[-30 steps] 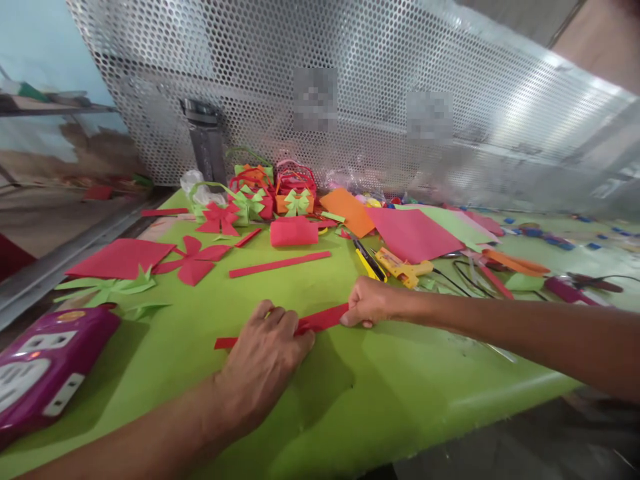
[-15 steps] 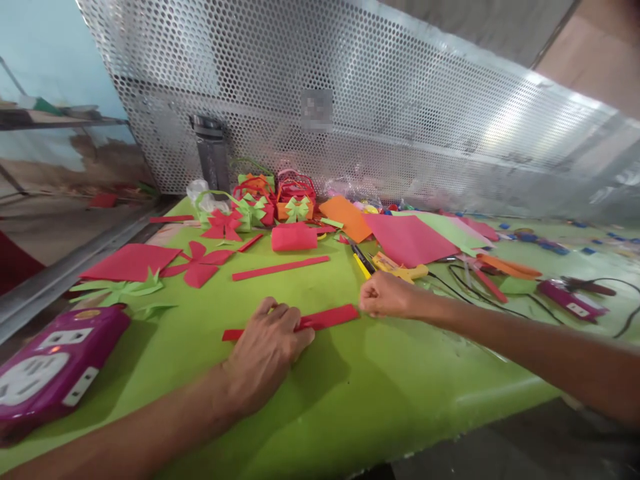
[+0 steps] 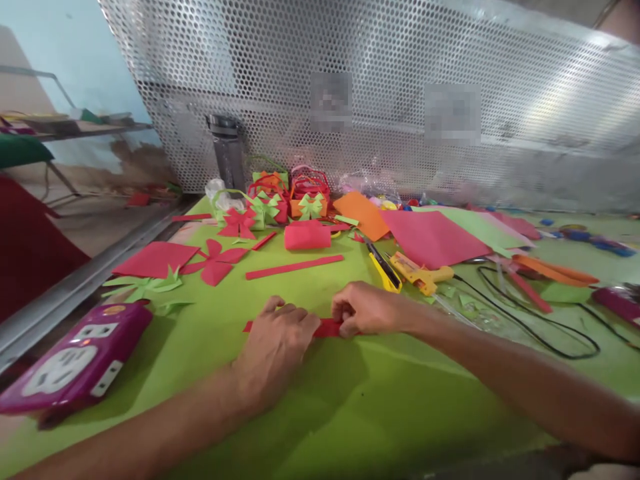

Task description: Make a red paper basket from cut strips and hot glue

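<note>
A red paper strip (image 3: 328, 328) lies flat on the green tabletop (image 3: 320, 407) in front of me. My left hand (image 3: 280, 337) is closed over its left part, with the fingers curled down onto the paper. At the strip's right end, my right hand (image 3: 370, 310) has thumb and fingers bent together on it in a pinch. Parts of the strip are covered by both hands. Beyond them lies a thinner red paper strip (image 3: 295, 267), and behind that a curled piece of red paper (image 3: 307, 236). A yellow and black utility knife (image 3: 384, 267) rests near my right hand.
A yellow glue gun (image 3: 420, 272) and its black cord lie to the right. On the left stands a purple power socket (image 3: 85, 353) by red and green paper flowers. Small paper baskets (image 3: 310, 190) and a dark bottle (image 3: 227, 157) stand before the perforated metal panel (image 3: 390, 87).
My right hand has moved left onto the strip and now grips its right end. My left hand stays on the strip. The camera view has shifted a little.
</note>
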A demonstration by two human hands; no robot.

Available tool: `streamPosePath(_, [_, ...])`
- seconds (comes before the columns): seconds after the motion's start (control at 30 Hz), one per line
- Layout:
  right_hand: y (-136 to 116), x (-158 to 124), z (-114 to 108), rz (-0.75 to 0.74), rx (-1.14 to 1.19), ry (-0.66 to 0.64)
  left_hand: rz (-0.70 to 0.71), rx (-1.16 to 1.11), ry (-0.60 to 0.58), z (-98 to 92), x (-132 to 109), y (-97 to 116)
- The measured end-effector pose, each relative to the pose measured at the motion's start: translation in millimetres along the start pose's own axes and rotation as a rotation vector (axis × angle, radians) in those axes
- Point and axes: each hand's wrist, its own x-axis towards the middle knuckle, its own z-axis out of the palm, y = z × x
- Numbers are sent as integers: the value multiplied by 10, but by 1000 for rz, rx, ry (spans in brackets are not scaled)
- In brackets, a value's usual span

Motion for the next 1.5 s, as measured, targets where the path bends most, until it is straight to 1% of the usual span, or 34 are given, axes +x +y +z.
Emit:
streamPosePath(0.1, [23, 0, 7, 1, 5, -2, -91, -54, -78, -83, -15, -79])
streamPosePath(0.27, [9, -5, 7, -12, -22, -6, -184, -202, -142, -241, -68, -273])
streamPosePath(0.43, [-52, -64, 13, -60, -99, 53, -235, -246, -137, -278, -74, -342])
streamPosePath(0.6, [-122, -99, 32, -12, -121, 87, -269, -267, -132, -255, -69, -340])
streamPosePath(0.87, [-181, -107, 49, 33, -179, 103, -308, -253, -197, -300, -72, -303])
streamPosePath(1.07, [-194, -108, 63, 52, -214, 128, -319, -254, -220, -330, -77, -371])
streamPosePath(1.27, [-205, -98, 64, 43, -231, 110, -298, -223, -202, -322, -102, -421])
streamPosePath(1.5, [-194, -112, 61, 39, -276, 93, -277, -192, -175, -284, -109, -418])
